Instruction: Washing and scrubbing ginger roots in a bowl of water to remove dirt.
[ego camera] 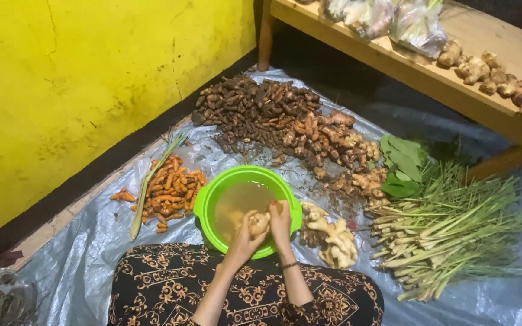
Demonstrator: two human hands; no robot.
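Both my hands meet over the near rim of a green plastic basin (211, 194) filled with cloudy water. My left hand (246, 235) cups a pale knobby ginger root (259, 222). My right hand (281, 222) closes on the same root from the right, fingers bent over it. A thin bracelet circles my right wrist. More pale root pieces lie under the water. My lap, in black cloth with an orange pattern (170, 284), sits just below the basin.
Washed ginger (333, 238) lies right of the basin, orange turmeric (170, 190) to its left, and a dark heap of unwashed roots (273, 118) behind. Lemongrass stalks (448, 232) and green leaves (403, 163) fill the right. A wooden shelf (406, 66) holds ginger and bags. Yellow wall at left.
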